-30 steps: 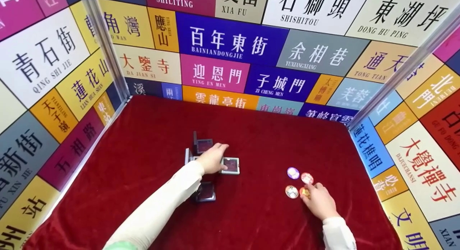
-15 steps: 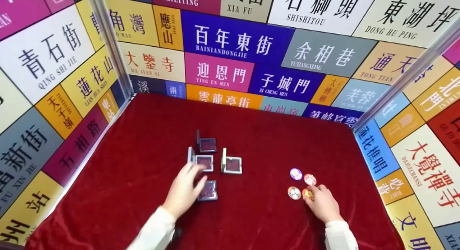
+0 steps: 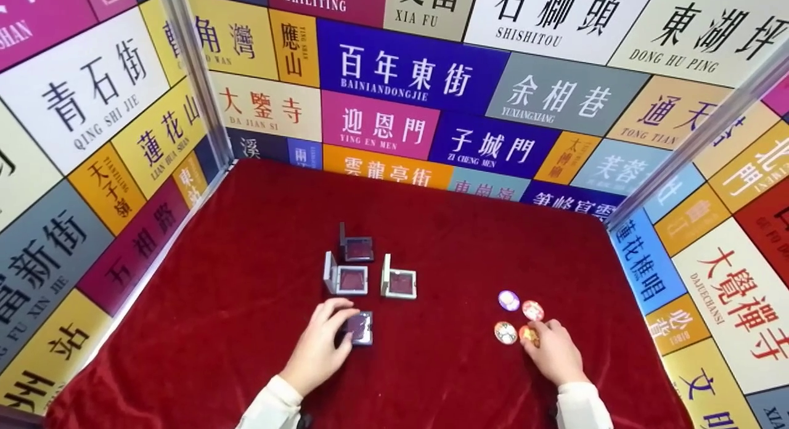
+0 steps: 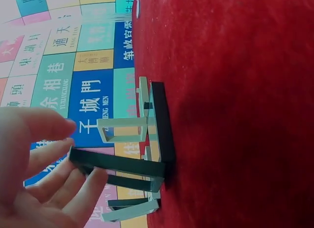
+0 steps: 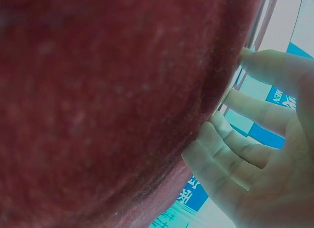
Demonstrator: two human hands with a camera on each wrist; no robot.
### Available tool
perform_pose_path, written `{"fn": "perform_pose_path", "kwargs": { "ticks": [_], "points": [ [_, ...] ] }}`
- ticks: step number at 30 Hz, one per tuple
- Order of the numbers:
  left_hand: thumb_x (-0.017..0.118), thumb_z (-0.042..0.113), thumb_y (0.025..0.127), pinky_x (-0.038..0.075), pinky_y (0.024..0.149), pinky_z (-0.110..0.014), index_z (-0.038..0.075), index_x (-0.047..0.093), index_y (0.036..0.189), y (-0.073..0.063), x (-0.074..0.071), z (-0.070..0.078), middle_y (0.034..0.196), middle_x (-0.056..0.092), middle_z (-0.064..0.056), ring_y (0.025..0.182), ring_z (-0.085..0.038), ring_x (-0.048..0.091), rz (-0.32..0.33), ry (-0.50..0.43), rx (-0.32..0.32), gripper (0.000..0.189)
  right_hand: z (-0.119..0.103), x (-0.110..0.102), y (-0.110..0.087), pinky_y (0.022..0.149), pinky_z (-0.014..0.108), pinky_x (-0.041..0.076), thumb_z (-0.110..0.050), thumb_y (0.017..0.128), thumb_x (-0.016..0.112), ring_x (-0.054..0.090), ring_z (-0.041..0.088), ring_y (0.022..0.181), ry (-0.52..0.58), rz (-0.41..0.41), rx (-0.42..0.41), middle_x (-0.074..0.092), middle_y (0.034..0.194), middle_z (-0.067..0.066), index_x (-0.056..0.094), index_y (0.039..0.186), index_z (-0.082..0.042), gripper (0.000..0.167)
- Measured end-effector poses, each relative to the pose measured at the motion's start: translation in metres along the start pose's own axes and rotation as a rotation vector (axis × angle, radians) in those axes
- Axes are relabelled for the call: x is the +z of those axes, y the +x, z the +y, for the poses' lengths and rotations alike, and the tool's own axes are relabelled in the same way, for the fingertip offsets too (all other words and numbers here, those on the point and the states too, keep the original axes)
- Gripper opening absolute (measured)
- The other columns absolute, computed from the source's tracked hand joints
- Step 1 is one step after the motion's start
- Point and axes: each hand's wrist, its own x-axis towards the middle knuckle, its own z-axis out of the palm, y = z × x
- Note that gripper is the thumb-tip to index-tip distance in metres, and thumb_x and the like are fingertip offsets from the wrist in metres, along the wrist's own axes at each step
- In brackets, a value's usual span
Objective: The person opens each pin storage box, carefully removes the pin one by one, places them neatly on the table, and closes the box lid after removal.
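Observation:
Four small hinged cases stand with lids raised: a dark one point(image 3: 357, 248) at the back, a grey one point(image 3: 352, 280), a pale green one point(image 3: 402, 283), and a dark one point(image 3: 363, 328) nearest the person. My left hand point(image 3: 320, 346) is at the left side of the nearest case. In the left wrist view, its spread fingers point(image 4: 91, 191) overlap the raised dark lid point(image 4: 122, 163). My right hand point(image 3: 558, 350) rests its fingertips at an orange round disc point(image 3: 529, 335), partly covering it. Beside it lie purple point(image 3: 509, 301), red point(image 3: 533, 310) and white-orange point(image 3: 506, 333) discs.
A dark red velvet cloth point(image 3: 456, 244) covers the table. Panels with Chinese place names point(image 3: 407, 71) enclose it at the back and sides, with clear corner posts point(image 3: 203, 77). A fold of cloth point(image 5: 162, 174) lies by the right fingers.
My left hand has drawn back from the pale green case, past the grey one, to the nearest dark case. My right hand stays at the orange disc. The view has shifted slightly.

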Motion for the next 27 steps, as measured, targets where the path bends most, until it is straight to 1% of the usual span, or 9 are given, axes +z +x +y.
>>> {"fn": "perform_pose_path", "kwargs": {
  "ticks": [4,9,13,18,20,25,27],
  "points": [
    [0.08,-0.016,0.081,0.052,0.104,-0.038,0.005,0.077,0.124,0.0,0.004,0.001,0.136,0.064,-0.004,0.128,-0.024,0.059,-0.022,-0.017,0.017,0.049,0.001,0.001,-0.001,0.082,0.064,0.055,-0.017,0.09,0.085,0.064,0.044,0.099,0.006,0.0,0.007,0.063,0.104,0.019,0.075,0.12,0.001,0.036],
    [0.083,-0.014,0.084,0.054,0.105,-0.039,0.005,0.078,0.12,0.003,0.011,0.002,0.137,0.068,-0.005,0.128,-0.023,0.062,-0.064,-0.021,0.031,0.041,0.001,0.002,-0.003,0.083,0.064,0.055,-0.018,0.091,0.085,0.063,0.044,0.102,0.013,-0.005,0.019,0.063,0.106,0.019,0.075,0.121,0.0,0.037],
    [0.087,-0.01,0.085,0.056,0.104,-0.038,0.003,0.079,0.116,0.002,0.019,0.002,0.137,0.07,-0.008,0.127,-0.022,0.067,-0.096,-0.005,0.045,0.034,0.001,0.001,-0.004,0.083,0.064,0.055,-0.018,0.091,0.085,0.064,0.043,0.103,0.018,-0.008,0.023,0.064,0.108,0.018,0.075,0.121,-0.001,0.036],
    [0.087,-0.006,0.087,0.057,0.101,-0.038,0.003,0.079,0.116,0.0,0.029,0.002,0.136,0.07,-0.007,0.126,-0.023,0.068,-0.141,0.04,0.049,0.032,0.0,0.0,-0.003,0.083,0.062,0.055,-0.018,0.092,0.085,0.063,0.043,0.102,0.017,-0.013,0.02,0.064,0.108,0.017,0.075,0.121,-0.001,0.035],
    [0.087,-0.004,0.087,0.056,0.103,-0.041,0.003,0.08,0.115,0.0,0.032,0.001,0.135,0.07,-0.007,0.127,-0.025,0.067,-0.145,0.071,0.057,0.03,-0.001,-0.001,-0.002,0.083,0.062,0.054,-0.018,0.092,0.084,0.063,0.042,0.102,0.017,-0.017,0.02,0.063,0.107,0.017,0.075,0.122,-0.001,0.036],
    [0.09,0.001,0.085,0.049,0.11,-0.059,0.002,0.081,0.113,0.002,0.034,0.0,0.135,0.07,-0.013,0.128,-0.037,0.064,-0.137,0.136,0.092,0.03,-0.001,-0.002,-0.002,0.083,0.061,0.054,-0.019,0.093,0.084,0.062,0.04,0.102,0.016,-0.024,0.031,0.062,0.108,0.016,0.074,0.124,0.0,0.037],
    [0.09,0.003,0.085,0.048,0.111,-0.061,0.001,0.08,0.115,0.003,0.035,0.0,0.135,0.07,-0.014,0.128,-0.039,0.064,-0.146,0.151,0.095,0.032,0.0,-0.002,-0.002,0.083,0.061,0.054,-0.019,0.093,0.084,0.062,0.04,0.102,0.018,-0.025,0.037,0.062,0.108,0.016,0.074,0.124,-0.001,0.037]
  ]
}}
